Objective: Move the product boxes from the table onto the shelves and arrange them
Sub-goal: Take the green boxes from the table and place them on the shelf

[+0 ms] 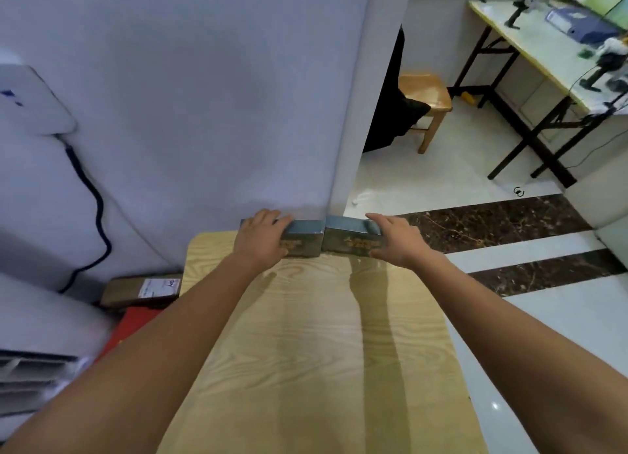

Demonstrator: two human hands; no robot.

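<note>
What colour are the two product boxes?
Dark grey-green product boxes with gold print, head view.

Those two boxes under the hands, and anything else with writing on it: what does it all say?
Nothing can be read for certain.
Left box: gold print on the front, blurred.
Right box: gold print on the front, blurred.
White label on the brown parcel beside the table: print and a scribble, too small.
Blue marks on the white device: unreadable.
</note>
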